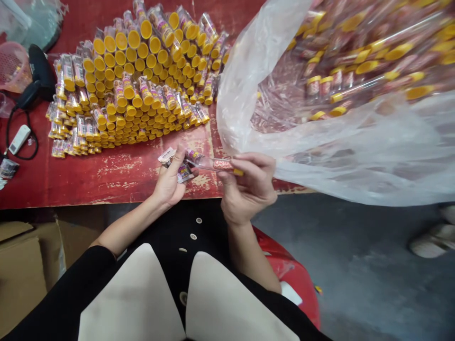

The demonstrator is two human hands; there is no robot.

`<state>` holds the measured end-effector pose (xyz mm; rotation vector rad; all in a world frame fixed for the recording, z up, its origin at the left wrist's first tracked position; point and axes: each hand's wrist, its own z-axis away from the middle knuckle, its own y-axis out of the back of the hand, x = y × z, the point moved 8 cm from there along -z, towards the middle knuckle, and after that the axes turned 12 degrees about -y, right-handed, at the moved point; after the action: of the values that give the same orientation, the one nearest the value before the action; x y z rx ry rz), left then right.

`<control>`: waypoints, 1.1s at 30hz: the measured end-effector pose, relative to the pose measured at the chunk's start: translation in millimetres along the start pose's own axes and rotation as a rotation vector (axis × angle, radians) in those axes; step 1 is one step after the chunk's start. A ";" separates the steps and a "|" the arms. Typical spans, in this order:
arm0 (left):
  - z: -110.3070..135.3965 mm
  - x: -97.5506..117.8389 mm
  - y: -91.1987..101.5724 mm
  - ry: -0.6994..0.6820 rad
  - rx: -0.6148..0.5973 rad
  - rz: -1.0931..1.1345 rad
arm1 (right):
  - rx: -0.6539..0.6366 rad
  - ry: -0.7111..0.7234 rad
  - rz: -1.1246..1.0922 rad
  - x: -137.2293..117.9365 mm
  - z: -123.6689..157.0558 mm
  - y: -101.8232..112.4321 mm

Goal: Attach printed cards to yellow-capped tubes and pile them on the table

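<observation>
My left hand (169,185) pinches a small bunch of printed clear plastic sleeves (185,173) between thumb and fingers, above the table's front edge. My right hand (251,189) has its thumb and fingers closed round the yellow-capped end of a clear plastic tube (222,164). Red and white contents show inside the tube. Its far end points left and meets a printed sleeve at my left hand; whether it is inside the sleeve, I cannot tell.
Behind my hands, a large stack of sleeved tubes (142,61) with yellow caps covers the red table (121,182). At right, a big translucent bag (241,80) holds many loose tubes (325,87). A black corded device (40,71) and a pink basket (14,61) are at left.
</observation>
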<state>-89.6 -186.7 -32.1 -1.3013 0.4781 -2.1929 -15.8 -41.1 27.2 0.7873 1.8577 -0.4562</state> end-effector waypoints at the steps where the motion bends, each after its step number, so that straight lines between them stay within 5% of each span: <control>1: 1.0 0.4 -1.7 -0.006 -0.023 -0.005 | -0.005 0.050 0.051 -5.1 3.3 2.0; 6: 0.0 6.3 -1.8 -0.067 -0.057 -0.058 | -0.208 0.155 0.260 -19.4 15.8 -2.5; 9: -3.1 8.6 2.4 -0.076 -0.030 -0.065 | -0.162 0.186 0.271 -24.8 17.3 5.6; 14: -4.1 5.4 5.0 -0.008 0.000 -0.071 | -0.073 -0.092 0.051 -6.6 14.2 20.9; 17: -4.3 5.5 5.2 -0.002 0.022 -0.060 | -0.129 -0.156 -0.033 -0.9 15.6 18.2; 25: -2.8 6.3 5.3 -0.002 0.027 -0.105 | -0.210 0.017 0.105 -5.8 12.6 10.2; 30: 1.4 5.7 1.5 -0.039 -0.075 -0.142 | -0.172 0.209 0.246 -24.4 17.6 10.7; 33: 1.2 5.8 3.5 -0.078 -0.102 -0.156 | -0.233 0.185 0.253 -25.2 19.3 7.5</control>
<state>-89.9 -193.0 -29.5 -1.5190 0.4772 -2.2593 8.9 -55.7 42.6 0.9130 1.9053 -0.0057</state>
